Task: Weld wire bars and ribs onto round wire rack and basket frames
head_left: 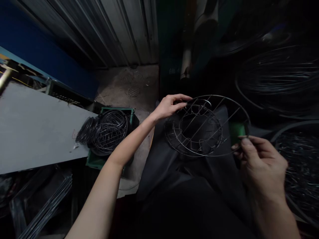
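A round wire rack (208, 125) with straight parallel bars is held over my dark-clothed lap. A smaller wire ring with bent wire loops (196, 115) shows within its outline; I cannot tell whether the two are joined. My left hand (167, 107) pinches the upper left edge between thumb and fingers. At the right, my right hand (261, 157) grips the rim with thumb on top and fingers curled below. The rack is tilted, and its lower left edge is dim against the dark cloth.
Left of me, a green crate (93, 161) holds a pile of round wire racks (109, 131) beside a grey tabletop (45, 124). Thin rods (47, 209) lie lower left. Small metal pieces (302, 166) fill a round container at right. Large wire coils (279, 79) stand behind it.
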`<state>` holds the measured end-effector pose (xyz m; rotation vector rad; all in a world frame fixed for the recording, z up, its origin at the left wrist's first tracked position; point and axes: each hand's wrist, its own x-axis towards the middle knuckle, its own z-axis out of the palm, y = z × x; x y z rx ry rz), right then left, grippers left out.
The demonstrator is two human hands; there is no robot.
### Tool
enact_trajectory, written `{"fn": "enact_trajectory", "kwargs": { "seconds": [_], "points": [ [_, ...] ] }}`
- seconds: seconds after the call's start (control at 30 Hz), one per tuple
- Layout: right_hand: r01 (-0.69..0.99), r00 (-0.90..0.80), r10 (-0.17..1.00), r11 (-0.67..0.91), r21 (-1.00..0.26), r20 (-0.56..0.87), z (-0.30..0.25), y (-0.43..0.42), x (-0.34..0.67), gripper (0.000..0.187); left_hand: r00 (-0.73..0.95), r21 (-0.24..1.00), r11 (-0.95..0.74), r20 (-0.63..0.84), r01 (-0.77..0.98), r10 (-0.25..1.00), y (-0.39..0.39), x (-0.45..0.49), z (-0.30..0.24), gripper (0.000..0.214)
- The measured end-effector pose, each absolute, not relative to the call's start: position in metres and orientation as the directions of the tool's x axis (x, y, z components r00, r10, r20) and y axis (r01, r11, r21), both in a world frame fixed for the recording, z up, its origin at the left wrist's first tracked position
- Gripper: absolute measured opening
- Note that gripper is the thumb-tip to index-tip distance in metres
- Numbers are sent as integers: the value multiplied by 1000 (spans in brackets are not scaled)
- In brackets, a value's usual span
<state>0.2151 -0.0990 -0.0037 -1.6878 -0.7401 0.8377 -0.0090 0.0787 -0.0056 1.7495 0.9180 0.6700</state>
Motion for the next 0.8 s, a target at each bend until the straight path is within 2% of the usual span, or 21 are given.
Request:
{"fn": "enact_trajectory", "kwargs": {
  "seconds": [0.1, 0.23, 0.53, 0.8],
  "points": [
    [46, 553, 805, -287, -957, -215, -20, -94, 216, 46, 550, 909, -206, -30, 362, 835, 76, -13, -6, 29],
    [107, 530, 820, -319, -942, -217, -43, -87, 214, 58, 529, 843, -226, -79, 488, 845, 75, -14, -14, 29],
    [465, 514, 852, -377, -801, -103, -44, -79, 218, 55, 479, 698, -307, -60, 647, 876, 80, -9, -20, 31],
    [544, 473, 879, -348, -764, -64, -49, -72, 223, 53, 478, 612, -341, -68, 714, 876, 79, -3, -14, 30]
  ]
}}
